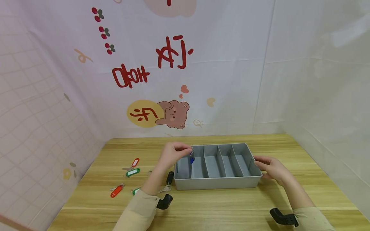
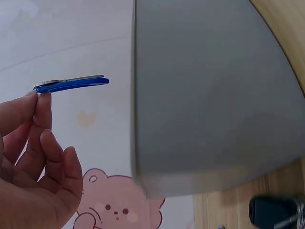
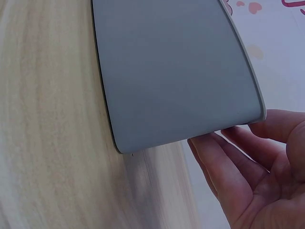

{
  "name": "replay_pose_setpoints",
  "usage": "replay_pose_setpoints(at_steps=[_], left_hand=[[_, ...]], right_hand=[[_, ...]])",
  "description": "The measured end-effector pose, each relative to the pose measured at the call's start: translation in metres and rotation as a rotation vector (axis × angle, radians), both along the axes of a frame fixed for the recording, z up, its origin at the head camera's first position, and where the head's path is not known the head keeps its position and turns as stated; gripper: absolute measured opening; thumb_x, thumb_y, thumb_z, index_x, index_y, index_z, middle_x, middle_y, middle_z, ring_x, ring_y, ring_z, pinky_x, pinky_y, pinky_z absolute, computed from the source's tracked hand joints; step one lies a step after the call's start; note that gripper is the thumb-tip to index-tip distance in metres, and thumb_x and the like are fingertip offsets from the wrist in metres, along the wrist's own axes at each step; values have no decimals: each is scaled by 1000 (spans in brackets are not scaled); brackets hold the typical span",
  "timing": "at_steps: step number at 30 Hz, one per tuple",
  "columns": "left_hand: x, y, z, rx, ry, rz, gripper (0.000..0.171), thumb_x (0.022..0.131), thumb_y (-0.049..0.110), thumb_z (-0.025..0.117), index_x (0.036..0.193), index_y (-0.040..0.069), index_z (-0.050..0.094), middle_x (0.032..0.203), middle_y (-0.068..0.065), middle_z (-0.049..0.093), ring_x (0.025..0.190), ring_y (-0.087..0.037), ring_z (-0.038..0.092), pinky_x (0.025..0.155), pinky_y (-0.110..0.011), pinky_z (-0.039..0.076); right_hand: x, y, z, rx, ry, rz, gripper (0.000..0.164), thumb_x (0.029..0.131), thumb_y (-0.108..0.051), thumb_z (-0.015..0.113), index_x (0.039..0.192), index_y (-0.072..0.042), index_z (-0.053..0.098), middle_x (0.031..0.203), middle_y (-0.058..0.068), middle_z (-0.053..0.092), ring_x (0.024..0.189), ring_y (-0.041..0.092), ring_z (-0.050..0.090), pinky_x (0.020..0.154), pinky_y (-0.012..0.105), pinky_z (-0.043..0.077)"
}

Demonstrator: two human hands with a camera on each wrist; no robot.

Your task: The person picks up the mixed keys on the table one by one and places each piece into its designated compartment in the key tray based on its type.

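My left hand [image 1: 171, 156] pinches a key with a blue key tag [image 1: 192, 158] between thumb and fingertips, above the left part of a grey divided box [image 1: 216, 183]. In the left wrist view the blue tag [image 2: 76, 84] sticks out sideways from the fingertips, the metal key lying along it; the other fingers are curled. At the box's right end is my right hand [image 1: 271, 167], its thumb at the rim and its fingers against the outer end wall. The right wrist view has the thumb [image 3: 279, 125] hooked at the rim's corner. Thin walls split the box into several long compartments.
Left of the box lie several tagged keys on the wooden table [image 1: 208, 208]: a red tag [image 1: 135, 162], a green tag [image 1: 133, 172], an orange-red tag [image 1: 117, 191], and a black tag [image 1: 170, 178] close to the box. A printed cloth [image 1: 225, 80] hangs behind the table.
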State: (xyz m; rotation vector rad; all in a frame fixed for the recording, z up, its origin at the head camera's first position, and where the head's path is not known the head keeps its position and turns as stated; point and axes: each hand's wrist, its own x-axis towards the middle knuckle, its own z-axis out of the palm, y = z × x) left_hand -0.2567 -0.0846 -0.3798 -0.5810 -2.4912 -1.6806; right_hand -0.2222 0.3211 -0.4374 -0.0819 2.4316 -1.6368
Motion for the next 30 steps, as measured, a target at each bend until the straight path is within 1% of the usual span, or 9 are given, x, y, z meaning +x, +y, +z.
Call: replay_pose_setpoints(at_steps=[3, 7, 12, 16, 21, 25, 27, 30], left_hand=[[2, 9, 1, 10, -2, -19, 13, 89, 14, 76, 97, 5, 79, 94, -3, 74, 77, -11, 62, 68, -26, 51], [3, 21, 4, 28, -10, -49, 13, 89, 14, 76, 98, 6, 79, 95, -4, 74, 79, -11, 63, 70, -27, 53], [3, 36, 8, 8, -21, -59, 14, 89, 19, 76, 99, 10, 80, 95, -1, 74, 78, -9, 62, 68, -27, 52], [3, 50, 11, 1, -28, -74, 15, 90, 22, 75, 99, 11, 80, 96, 1, 74, 79, -8, 63, 68, -26, 52], [3, 69, 14, 0, -40, -93, 14, 90, 20, 76, 99, 10, 80, 96, 1, 74, 80, -7, 64, 70, -26, 52], [4, 84, 11, 18, -48, -103, 12, 89, 20, 76, 97, 11, 81, 95, 3, 74, 81, -5, 64, 70, -25, 52], [4, 90, 8, 43, -44, -118, 11, 89, 19, 76, 96, 10, 81, 95, 2, 74, 80, -5, 64, 71, -24, 52], [5, 99, 4, 53, -37, -126, 11, 89, 19, 76, 95, 11, 81, 94, 3, 74, 80, -4, 64, 70, -23, 52]], right_hand=[[0, 0, -1, 0, 1, 3, 57, 104, -21, 54, 145, 14, 36, 136, 33, 50, 105, 19, 64, 74, 36, 57], [-1, 0, -2, 8, 8, 1, 57, 104, -22, 54, 145, 14, 36, 137, 34, 48, 106, 21, 63, 73, 36, 57], [-1, 0, -3, 1, 12, 7, 57, 104, -21, 54, 145, 14, 36, 137, 34, 48, 107, 21, 63, 75, 36, 57], [0, 0, -3, 6, 13, 7, 57, 104, -21, 53, 145, 14, 35, 137, 34, 48, 106, 20, 63, 76, 36, 57], [0, 0, -2, 12, 10, 2, 58, 104, -22, 54, 145, 14, 35, 137, 34, 48, 104, 16, 63, 75, 35, 57], [0, -1, -1, 8, 10, 3, 57, 104, -22, 54, 145, 14, 35, 137, 34, 48, 103, 14, 63, 74, 35, 57], [1, -1, -1, 5, 10, 0, 57, 104, -21, 54, 145, 14, 35, 137, 33, 49, 101, 12, 63, 75, 34, 57], [1, -1, 0, 2, 9, -3, 57, 104, -21, 54, 145, 14, 35, 137, 33, 49, 100, 10, 63, 75, 34, 56]])
